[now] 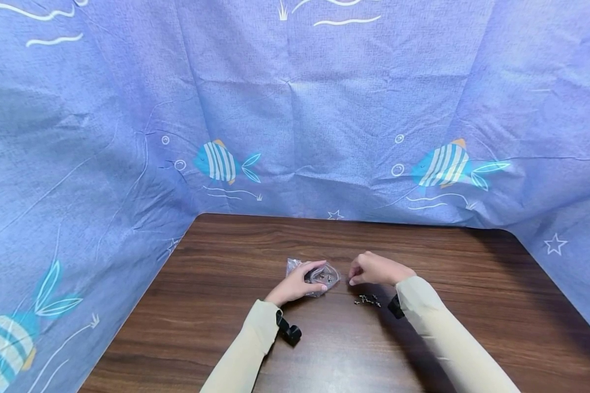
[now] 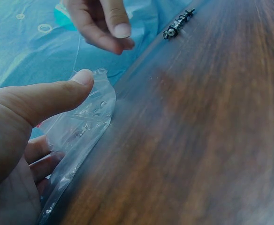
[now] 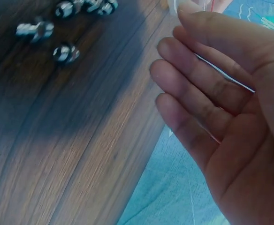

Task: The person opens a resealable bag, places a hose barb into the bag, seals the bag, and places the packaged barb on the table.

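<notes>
Though the left hand (image 1: 297, 283) covers part, one clear plastic bag (image 1: 332, 269) on the table (image 1: 255, 240), long axis roughly crosswise, mouth toward the right hand (image 1: 377, 268); left thumb and fingers curved round it, right fingers loosely bent, empty; metal parts (image 1: 367, 300) nearby, indistinct.

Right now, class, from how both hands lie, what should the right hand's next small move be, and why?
Probably bring the right hand down to the loose metal fasteners and pinch one. No piece shows in its grasp, the fasteners lie close by, and the left hand holds the clear plastic bag with similar pieces inside.
</notes>
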The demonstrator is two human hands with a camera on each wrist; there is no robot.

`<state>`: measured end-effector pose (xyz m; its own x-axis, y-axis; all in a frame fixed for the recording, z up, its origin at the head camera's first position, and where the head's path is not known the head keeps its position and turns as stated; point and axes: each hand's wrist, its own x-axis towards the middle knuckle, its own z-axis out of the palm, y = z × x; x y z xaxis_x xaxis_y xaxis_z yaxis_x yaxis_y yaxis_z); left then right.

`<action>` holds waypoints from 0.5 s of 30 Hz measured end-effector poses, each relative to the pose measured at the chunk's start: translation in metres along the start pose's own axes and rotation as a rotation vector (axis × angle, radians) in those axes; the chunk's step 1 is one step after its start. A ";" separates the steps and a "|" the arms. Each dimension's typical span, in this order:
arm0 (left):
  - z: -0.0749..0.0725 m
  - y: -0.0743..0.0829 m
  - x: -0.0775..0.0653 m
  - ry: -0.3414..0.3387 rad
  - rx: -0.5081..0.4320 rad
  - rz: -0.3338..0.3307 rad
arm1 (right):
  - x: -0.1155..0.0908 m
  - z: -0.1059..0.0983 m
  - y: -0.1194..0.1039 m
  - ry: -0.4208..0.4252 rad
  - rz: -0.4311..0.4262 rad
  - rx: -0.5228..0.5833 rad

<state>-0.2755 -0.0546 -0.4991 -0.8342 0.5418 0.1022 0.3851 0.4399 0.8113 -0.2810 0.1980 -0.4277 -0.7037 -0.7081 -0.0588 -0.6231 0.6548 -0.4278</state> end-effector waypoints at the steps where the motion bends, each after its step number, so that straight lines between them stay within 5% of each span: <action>1: 0.000 0.000 0.000 0.000 0.000 0.001 | -0.002 0.000 0.001 -0.005 0.005 0.001; 8: 0.000 0.000 0.000 -0.005 0.000 -0.003 | -0.014 -0.003 0.005 -0.042 0.032 0.011; 15: 0.000 0.000 0.000 -0.003 0.002 -0.002 | -0.025 -0.003 0.010 -0.086 0.148 -0.004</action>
<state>-0.2754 -0.0549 -0.4992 -0.8338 0.5432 0.0989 0.3842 0.4421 0.8105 -0.2705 0.2231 -0.4273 -0.7563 -0.6236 -0.1978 -0.5162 0.7545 -0.4053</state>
